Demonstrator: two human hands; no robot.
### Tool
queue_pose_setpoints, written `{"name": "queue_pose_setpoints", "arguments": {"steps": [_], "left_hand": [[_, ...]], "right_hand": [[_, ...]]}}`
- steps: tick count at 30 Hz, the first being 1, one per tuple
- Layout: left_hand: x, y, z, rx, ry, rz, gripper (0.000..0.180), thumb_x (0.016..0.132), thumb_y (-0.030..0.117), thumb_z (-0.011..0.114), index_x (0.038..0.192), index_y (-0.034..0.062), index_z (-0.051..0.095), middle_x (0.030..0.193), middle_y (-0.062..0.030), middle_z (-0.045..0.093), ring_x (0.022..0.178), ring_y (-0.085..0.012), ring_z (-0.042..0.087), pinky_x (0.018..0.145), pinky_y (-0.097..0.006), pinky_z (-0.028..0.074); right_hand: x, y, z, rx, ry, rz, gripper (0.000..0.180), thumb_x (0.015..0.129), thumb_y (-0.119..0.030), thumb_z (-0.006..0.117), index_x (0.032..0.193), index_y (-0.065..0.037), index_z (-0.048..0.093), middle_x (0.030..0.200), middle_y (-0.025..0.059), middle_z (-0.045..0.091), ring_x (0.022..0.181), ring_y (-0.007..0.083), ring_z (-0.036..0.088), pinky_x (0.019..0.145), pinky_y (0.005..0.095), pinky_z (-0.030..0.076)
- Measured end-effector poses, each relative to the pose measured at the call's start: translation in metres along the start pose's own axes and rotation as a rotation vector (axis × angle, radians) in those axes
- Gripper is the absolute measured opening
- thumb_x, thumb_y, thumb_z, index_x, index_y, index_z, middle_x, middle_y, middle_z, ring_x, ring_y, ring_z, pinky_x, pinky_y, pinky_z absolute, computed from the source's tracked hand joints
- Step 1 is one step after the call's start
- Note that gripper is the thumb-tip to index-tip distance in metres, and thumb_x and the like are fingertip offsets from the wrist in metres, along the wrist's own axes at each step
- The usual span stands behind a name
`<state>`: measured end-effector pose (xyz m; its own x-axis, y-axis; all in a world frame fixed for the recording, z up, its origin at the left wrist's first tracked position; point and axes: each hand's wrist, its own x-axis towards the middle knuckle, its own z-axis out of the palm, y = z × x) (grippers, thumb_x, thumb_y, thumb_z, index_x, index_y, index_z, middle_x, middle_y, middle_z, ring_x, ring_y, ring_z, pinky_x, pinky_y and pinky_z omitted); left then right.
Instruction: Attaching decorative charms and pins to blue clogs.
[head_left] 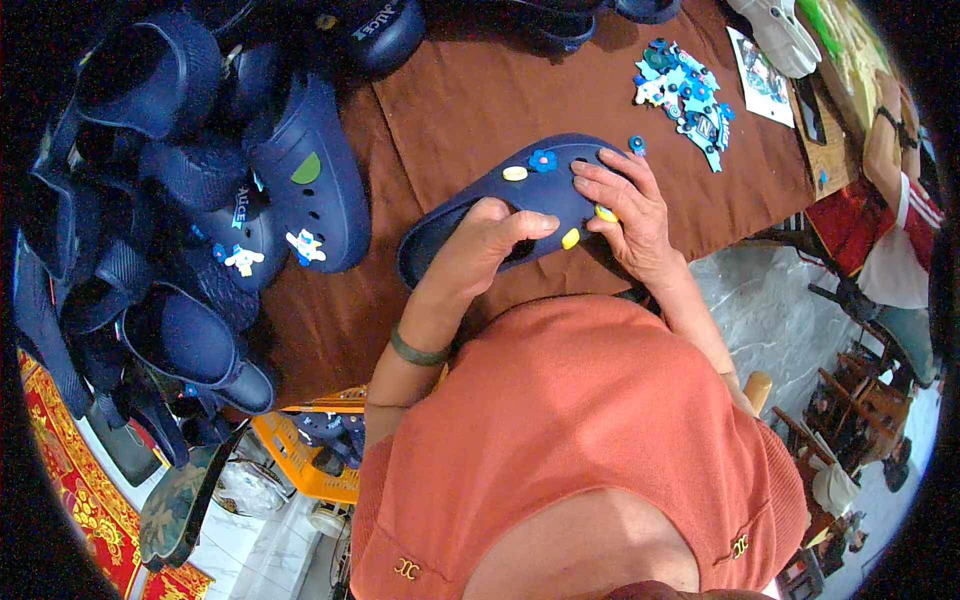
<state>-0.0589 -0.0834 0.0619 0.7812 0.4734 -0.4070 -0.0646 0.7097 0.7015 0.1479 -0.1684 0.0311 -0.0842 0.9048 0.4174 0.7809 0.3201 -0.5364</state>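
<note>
A navy blue clog [556, 196] lies on the brown cloth in front of me, toe to the right. My left hand [480, 245] grips its near side, thumb on the upper and fingers hidden in the foot opening. My right hand [632, 208] is over the toe, its thumb and fingers closed around a yellow-and-white shoe charm [606, 213] at the upper. Also on the clog are a blue flower charm [543, 160], a pale oval charm [514, 174] and a small yellow charm [570, 238]. A round blue charm [637, 146] is just beyond my right fingertips.
A pile of loose charms [685, 95] lies on the brown cloth [450, 100] at the far right, near a printed card [762, 78]. Navy clogs [310, 180] crowd the left side. An orange crate [300, 465] stands below the table edge. Another person's arm [885, 150] shows at right.
</note>
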Motion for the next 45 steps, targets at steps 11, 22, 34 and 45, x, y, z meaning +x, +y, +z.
{"name": "queue_pose_setpoints", "arguments": {"steps": [11, 22, 34, 45], "left_hand": [[-0.004, 0.006, 0.007, 0.072, 0.069, -0.011, 0.044, 0.084, 0.015, 0.065, 0.122, -0.0035, 0.056, 0.117, -0.0072, 0.061, 0.104, -0.0141, 0.058, 0.094, -0.028, 0.046], [-0.003, 0.0, 0.004, 0.119, 0.093, 0.076, 0.029, 0.087, 0.018, 0.064, 0.108, -0.0018, 0.064, 0.101, -0.0026, 0.065, 0.089, -0.0096, 0.06, 0.08, -0.024, 0.049], [0.004, -0.014, -0.007, 0.254, 0.144, 0.129, 0.017, 0.086, 0.019, 0.061, 0.085, 0.0022, 0.065, 0.075, 0.0025, 0.058, 0.068, -0.0063, 0.051, 0.059, -0.025, 0.042], [0.002, -0.014, -0.006, 0.249, 0.141, 0.151, 0.016, 0.085, 0.019, 0.062, 0.081, 0.004, 0.063, 0.073, 0.0049, 0.053, 0.065, -0.0054, 0.048, 0.057, -0.024, 0.039]], "right_hand": [[0.011, 0.014, 0.012, 0.364, 0.25, 0.187, 0.012, 0.092, -0.004, 0.055, 0.102, -0.004, 0.061, 0.105, 0.012, 0.064, 0.097, 0.0275, 0.061, 0.09, 0.0377, 0.047], [0.021, -0.026, -0.01, -0.066, -0.088, -0.13, 0.058, 0.067, -0.055, 0.076, 0.093, -0.009, 0.054, 0.093, 0.0098, 0.052, 0.092, 0.0298, 0.051, 0.089, 0.0453, 0.036], [0.031, -0.019, -0.003, -0.232, -0.156, -0.396, 0.042, 0.077, -0.052, 0.065, 0.073, -0.014, 0.048, 0.073, 0.0042, 0.044, 0.069, 0.0222, 0.051, 0.072, 0.0378, 0.041], [0.03, -0.014, 0.004, -0.155, -0.094, -0.437, 0.034, 0.078, -0.036, 0.071, 0.072, -0.012, 0.048, 0.073, 0.0045, 0.044, 0.067, 0.0221, 0.05, 0.068, 0.0377, 0.041]]}}
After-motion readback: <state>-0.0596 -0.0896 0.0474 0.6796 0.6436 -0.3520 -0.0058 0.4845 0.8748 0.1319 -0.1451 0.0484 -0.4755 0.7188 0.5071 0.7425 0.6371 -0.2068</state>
